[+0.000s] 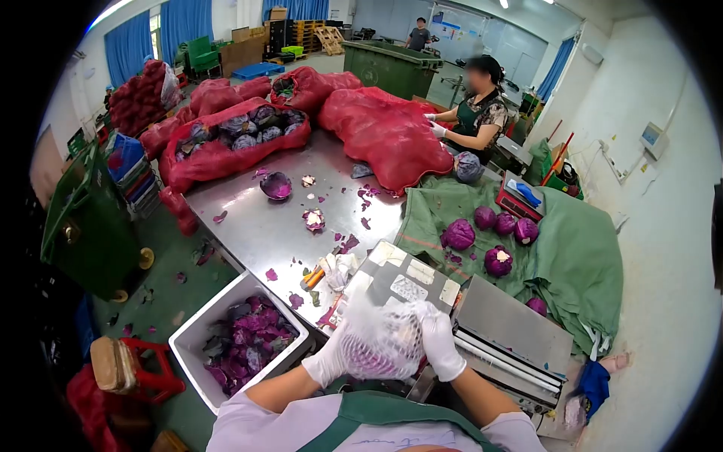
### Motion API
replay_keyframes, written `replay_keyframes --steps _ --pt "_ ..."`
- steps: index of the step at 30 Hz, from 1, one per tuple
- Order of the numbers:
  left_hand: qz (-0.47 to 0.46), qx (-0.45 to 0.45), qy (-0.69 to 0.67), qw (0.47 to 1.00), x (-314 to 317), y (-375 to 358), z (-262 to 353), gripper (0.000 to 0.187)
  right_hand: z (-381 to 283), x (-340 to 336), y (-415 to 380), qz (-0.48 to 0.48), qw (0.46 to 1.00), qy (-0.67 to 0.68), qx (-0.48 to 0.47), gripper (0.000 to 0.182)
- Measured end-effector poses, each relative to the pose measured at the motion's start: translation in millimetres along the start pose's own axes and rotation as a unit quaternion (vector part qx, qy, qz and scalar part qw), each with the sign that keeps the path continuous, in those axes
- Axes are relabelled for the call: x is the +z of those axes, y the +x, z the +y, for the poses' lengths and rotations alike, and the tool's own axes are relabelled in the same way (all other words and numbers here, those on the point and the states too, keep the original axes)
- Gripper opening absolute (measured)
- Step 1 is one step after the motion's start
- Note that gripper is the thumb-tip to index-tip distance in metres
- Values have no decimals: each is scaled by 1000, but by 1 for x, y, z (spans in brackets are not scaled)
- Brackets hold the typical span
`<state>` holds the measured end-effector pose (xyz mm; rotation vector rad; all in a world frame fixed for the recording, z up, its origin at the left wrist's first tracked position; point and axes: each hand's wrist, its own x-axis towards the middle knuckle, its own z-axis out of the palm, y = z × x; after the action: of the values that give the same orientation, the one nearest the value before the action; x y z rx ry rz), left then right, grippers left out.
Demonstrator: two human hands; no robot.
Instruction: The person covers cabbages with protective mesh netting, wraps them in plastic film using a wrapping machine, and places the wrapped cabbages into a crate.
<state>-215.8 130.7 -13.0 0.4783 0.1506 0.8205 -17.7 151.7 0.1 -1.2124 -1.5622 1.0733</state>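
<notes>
Both my hands wear white gloves. My left hand (328, 361) grips the left side of a white foam net sleeve (382, 343), close to my chest. On its other side, my right hand (442, 346) has fingers closed on the edge of the same sleeve. Some purple shows through the mesh; I cannot make out clearly what is inside. Just beyond the sleeve lies a grey boxy device (410, 280) with labels on top. A knife with an orange handle (312, 279) rests to its left, beside a crumpled white glove (339, 270).
Several trimmed purple cabbages (458, 234) lie on a green cloth (565, 256) at right, near a red scale (520, 197). A white bin (181, 343) of purple leaves stands at left. Red mesh sacks (384, 135) cover the table's far side. A co-worker (482, 113) stands at far right.
</notes>
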Motion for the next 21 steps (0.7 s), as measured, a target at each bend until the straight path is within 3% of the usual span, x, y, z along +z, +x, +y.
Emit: replay_keyframes --steps 1,2,3,5,6,8,9,11,12,13,14,16,17,18,20,21 --pt "11 -17 -156 988 -3 -10 -5 54 -14 -2 -10 -45 998 17 -28 24" --pt "116 -42 -72 990 -27 -26 -21 71 -29 -3 -19 -45 998 18 -28 24" --pt "117 -43 -71 990 -47 -36 -32 71 -43 -5 -28 -65 996 62 19 26" --pt "-5 -11 -319 948 -73 -49 -48 67 -66 -12 -42 -114 966 176 152 28" --pt "-4 -11 -318 948 -60 -52 -45 67 -70 -17 -46 -114 966 178 152 28" --pt "178 3 -163 970 -12 -54 -30 69 -73 -29 -53 -151 849 392 320 31" --pt "208 -10 -193 959 1 -51 -25 71 -73 -37 -56 -177 807 430 363 33" --pt "191 -4 -150 970 13 -48 -26 72 -61 -60 -65 -381 834 256 306 35" --pt "174 3 -107 979 20 -47 -26 72 -66 -66 -67 -495 816 150 259 37" --pt "167 -6 0 986 35 -47 -25 72 -62 -64 -80 -505 812 134 260 47" --pt "20 -10 -119 993 41 -42 -25 57 -63 -64 -79 -504 813 134 259 47" --pt "250 -4 63 966 77 -30 -27 41 -66 -66 -69 -450 811 276 252 50" --pt "133 -19 -141 981 68 -25 -32 31 -66 -69 -67 -375 813 374 241 49" --pt "130 -24 -192 972 65 -19 -39 31 -65 -75 -67 -310 812 442 224 48" --pt "142 21 -84 986 69 -22 -52 30 -59 -84 -76 -204 834 450 244 42" --pt "160 72 12 984 82 -23 -60 30 -41 -94 -91 -186 897 313 250 38"
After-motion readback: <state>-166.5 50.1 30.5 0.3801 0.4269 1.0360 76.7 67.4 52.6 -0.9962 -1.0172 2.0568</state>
